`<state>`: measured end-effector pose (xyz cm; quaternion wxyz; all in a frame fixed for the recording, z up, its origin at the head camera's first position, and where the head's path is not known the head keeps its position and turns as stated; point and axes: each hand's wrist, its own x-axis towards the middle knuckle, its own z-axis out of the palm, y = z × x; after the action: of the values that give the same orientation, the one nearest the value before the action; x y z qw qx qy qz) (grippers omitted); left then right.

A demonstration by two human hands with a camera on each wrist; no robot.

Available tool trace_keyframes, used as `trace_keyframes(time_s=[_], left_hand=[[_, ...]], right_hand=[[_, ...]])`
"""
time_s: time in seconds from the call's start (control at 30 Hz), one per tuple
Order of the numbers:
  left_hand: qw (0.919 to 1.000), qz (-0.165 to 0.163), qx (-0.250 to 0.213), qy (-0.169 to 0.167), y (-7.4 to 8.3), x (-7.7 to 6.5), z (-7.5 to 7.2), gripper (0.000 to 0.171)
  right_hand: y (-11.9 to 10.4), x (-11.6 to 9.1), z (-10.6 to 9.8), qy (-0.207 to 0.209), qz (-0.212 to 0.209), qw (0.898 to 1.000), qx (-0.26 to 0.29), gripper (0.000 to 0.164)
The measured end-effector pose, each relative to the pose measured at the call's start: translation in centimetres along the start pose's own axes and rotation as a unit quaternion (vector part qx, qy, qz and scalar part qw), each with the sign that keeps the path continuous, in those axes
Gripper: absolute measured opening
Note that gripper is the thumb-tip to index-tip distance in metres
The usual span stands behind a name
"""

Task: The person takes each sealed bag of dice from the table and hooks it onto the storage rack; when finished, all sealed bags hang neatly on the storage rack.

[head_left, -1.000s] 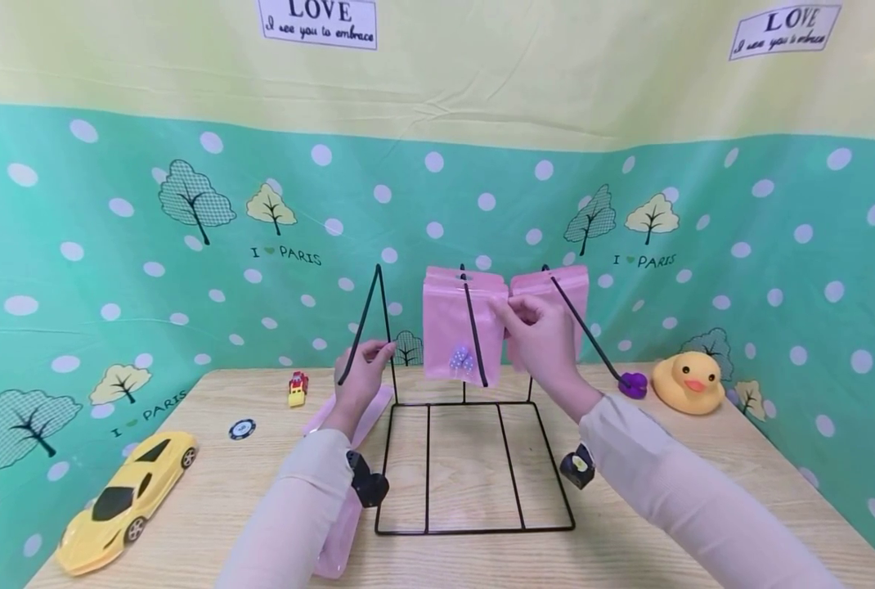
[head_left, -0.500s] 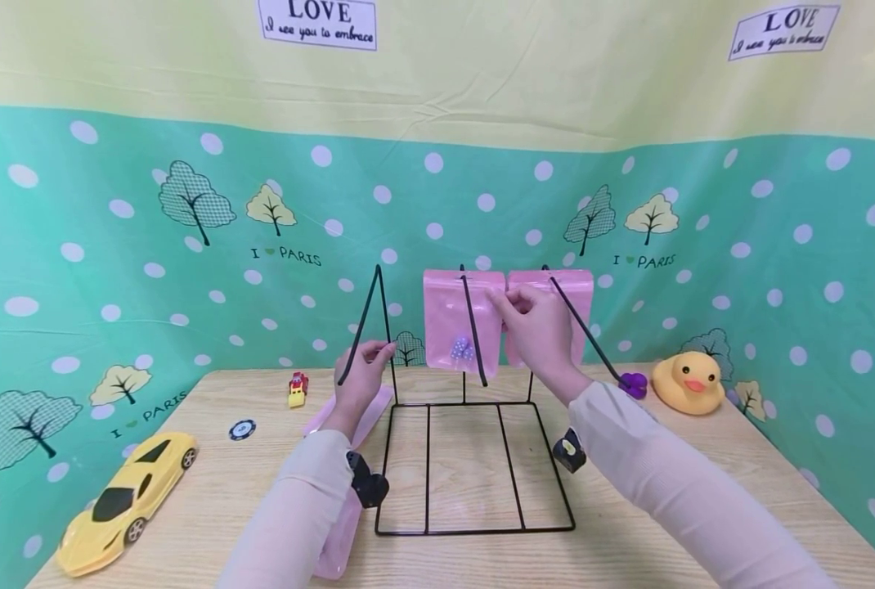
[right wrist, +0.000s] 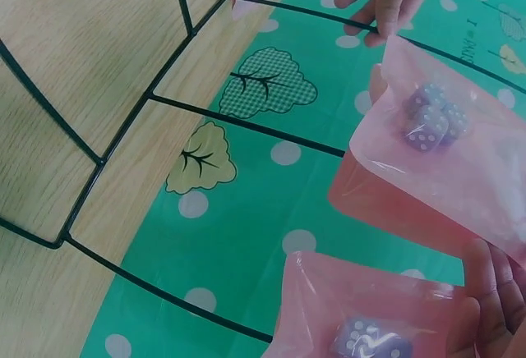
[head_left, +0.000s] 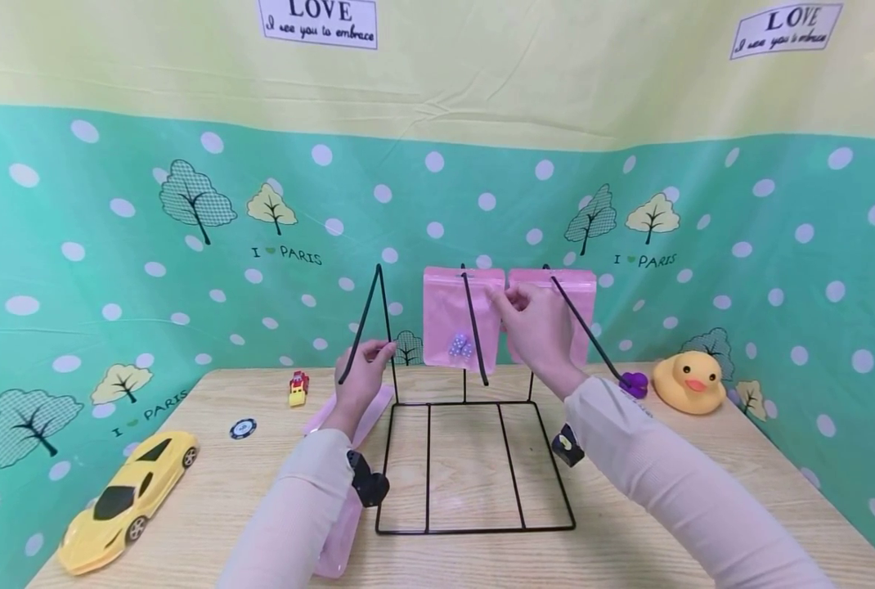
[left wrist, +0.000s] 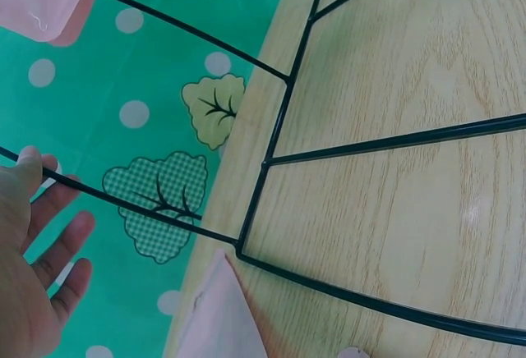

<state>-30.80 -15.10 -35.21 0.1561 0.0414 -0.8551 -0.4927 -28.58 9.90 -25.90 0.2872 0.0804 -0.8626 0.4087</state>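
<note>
Head view caught a pink bag (head_left: 446, 315) with spotted dice (head_left: 460, 345) near its bottom, hanging on the middle prong (head_left: 474, 329) of a black wire rack (head_left: 475, 532). A person's right hand (head_left: 540, 327) pinched the bag near its upper right corner. The left hand (head_left: 364, 372) pinched the rack's left upright (left wrist: 160, 215) between thumb and forefinger, its other fingers held apart in the left wrist view. A second bag (head_left: 585, 298), also holding dice, hung on the right prong (head_left: 588, 330), partly behind the right hand. More pink plastic (head_left: 338, 544) lay on the bench (head_left: 209, 507), partly covered by the left forearm (head_left: 283, 507). Left of it sat a small red-and-yellow toy (head_left: 298, 388), a chip (head_left: 243, 429) and a yellow car (head_left: 132, 503); to the rack's right, a purple toy (head_left: 634, 385) sat beside a yellow duck (head_left: 689, 383). A dotted green curtain (head_left: 482, 229) printed with trees stood behind.
</note>
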Motion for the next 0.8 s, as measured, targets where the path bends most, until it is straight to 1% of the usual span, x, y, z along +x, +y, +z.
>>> trace_keyframes(time_s=[0.1, 0.27, 0.37, 0.43, 0.53, 0.63, 0.7, 0.8], left_hand=[[1.0, -0.002, -0.002, -0.001, 0.0, 0.0, 0.0, 0.035], [1.0, 0.001, -0.001, 0.003, -0.1, 0.1, 0.1, 0.034], [1.0, 0.003, -0.004, 0.005, -0.1, 0.1, 0.1, 0.033], [1.0, 0.003, -0.005, 0.004, -0.2, 0.0, 0.1, 0.033], [1.0, 0.001, -0.004, 0.002, -0.2, 0.0, 0.1, 0.033], [1.0, -0.001, -0.003, 0.002, -0.1, -0.1, 0.0, 0.033], [1.0, 0.0, -0.003, 0.002, 0.0, -0.1, 0.0, 0.033], [1.0, 0.002, 0.0, 0.002, 0.1, -0.1, 0.0, 0.034]], right_hand=[[0.2, 0.0, -0.1, 0.0, 0.004, 1.0, -0.001, 0.042], [0.7, -0.3, -0.4, -0.016, 0.002, 1.0, 0.011, 0.044], [1.1, -0.7, -0.8, -0.034, -0.003, 0.999, 0.023, 0.042], [1.5, -0.9, -1.2, -0.051, -0.004, 0.998, 0.04, 0.039], [1.9, -1.4, -1.9, -0.076, 0.007, 0.995, 0.057, 0.036], [2.5, -1.9, -2.7, -0.11, 0.021, 0.991, 0.074, 0.034], [3.0, -2.3, -3.2, -0.123, 0.025, 0.989, 0.073, 0.034], [3.8, -2.9, -3.9, -0.13, 0.022, 0.989, 0.063, 0.034]])
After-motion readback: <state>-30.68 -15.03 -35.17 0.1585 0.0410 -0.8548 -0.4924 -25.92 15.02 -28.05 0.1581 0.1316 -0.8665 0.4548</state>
